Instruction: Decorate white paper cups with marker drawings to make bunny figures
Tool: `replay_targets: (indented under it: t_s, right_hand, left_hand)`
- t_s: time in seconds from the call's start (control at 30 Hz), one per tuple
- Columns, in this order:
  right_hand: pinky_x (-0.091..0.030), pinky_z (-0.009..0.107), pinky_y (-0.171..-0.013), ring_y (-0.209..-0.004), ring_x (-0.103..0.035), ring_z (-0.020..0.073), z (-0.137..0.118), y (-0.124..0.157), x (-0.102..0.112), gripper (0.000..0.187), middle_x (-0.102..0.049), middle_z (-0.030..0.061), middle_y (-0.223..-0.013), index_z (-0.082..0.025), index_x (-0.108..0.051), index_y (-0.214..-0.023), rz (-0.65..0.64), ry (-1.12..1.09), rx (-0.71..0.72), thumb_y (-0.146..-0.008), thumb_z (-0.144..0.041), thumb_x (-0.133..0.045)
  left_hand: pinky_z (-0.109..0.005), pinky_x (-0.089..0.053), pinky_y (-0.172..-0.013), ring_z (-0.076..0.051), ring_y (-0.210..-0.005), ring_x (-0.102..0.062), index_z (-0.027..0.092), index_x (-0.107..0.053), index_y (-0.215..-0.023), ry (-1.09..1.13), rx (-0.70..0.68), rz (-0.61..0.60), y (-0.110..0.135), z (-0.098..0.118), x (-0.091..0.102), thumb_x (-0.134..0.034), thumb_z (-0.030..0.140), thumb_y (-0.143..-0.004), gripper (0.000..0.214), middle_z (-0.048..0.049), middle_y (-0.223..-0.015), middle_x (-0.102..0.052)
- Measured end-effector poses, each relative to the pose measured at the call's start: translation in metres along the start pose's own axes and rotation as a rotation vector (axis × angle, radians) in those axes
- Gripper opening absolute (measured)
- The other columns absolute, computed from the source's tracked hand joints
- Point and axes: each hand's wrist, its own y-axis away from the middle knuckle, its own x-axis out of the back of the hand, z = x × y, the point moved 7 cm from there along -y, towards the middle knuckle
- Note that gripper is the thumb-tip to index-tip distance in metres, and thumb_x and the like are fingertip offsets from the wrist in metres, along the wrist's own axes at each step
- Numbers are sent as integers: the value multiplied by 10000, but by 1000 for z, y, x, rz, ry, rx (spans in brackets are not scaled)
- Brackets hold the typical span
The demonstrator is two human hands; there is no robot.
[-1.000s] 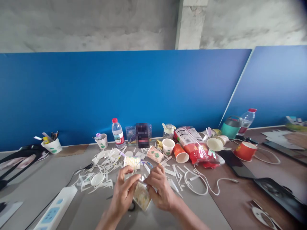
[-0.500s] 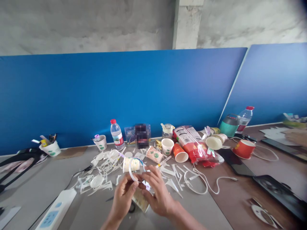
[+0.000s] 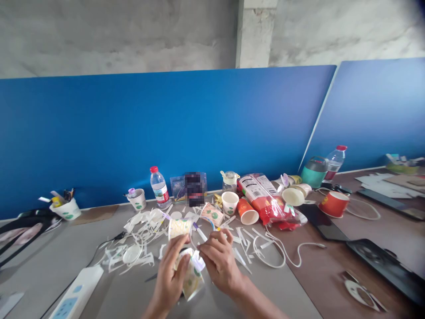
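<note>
Both my hands are low at the middle of the grey table. My left hand is wrapped round a small paper cup with a yellow and green pattern, held just above the table. My right hand pinches a thin white paper strip that curves up from the cup's rim. A cut paper cup with the same pattern lies just behind my fingers. White paper scraps are spread over the table to the left and behind.
A white power strip lies at the front left. Behind stand a water bottle, paper cups, an orange cup and a red snack bag. A white cable, a phone and a tablet lie on the right.
The cup has come up from the table into my left hand's grip. My right hand has shifted slightly, drawing the paper strip up over the cup. The view has drifted a little.
</note>
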Motion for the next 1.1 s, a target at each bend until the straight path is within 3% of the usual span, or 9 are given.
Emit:
replay_targets:
  t_s: [0.3,0.5,0.77,1.1]
  right_hand:
    - [-417,439,-909,-767,-658,210,6,5,-5,229,-698,-28,-717,-294,-701,-1058,-54,23,-32,-1032,-132,-541]
    - [-402,420,-907,-729,-655,178,10,6,-6,260,-657,-37,-686,-254,-670,-957,-42,63,-55,-1083,-158,-464]
    - [-405,412,-860,-712,-634,181,9,5,-8,280,-655,-30,-669,-256,-681,-937,-55,65,-33,-1094,-179,-462]
    - [-375,396,-879,-696,-621,167,9,5,-8,253,-659,-36,-670,-243,-660,-922,-46,95,-41,-1074,-172,-471]
  left_hand:
    - [-346,-664,-976,-258,-1211,-780,285,-635,-1502,-129,-103,-111,7,2,-11,-598,302,-1053,452,-103,-1309,-817]
    - [-344,-649,-1006,-248,-1243,-764,311,-620,-1518,-66,-122,-146,7,2,-15,-610,240,-1039,484,-106,-1347,-799]
    - [-339,-654,-973,-248,-1154,-787,254,-785,-1184,-43,-28,-103,1,1,-8,-620,260,-1024,231,-120,-1224,-814]
    - [-329,-646,-891,-242,-1064,-787,242,-698,-922,-90,-65,4,-2,5,0,-666,261,-977,67,-99,-1094,-795]
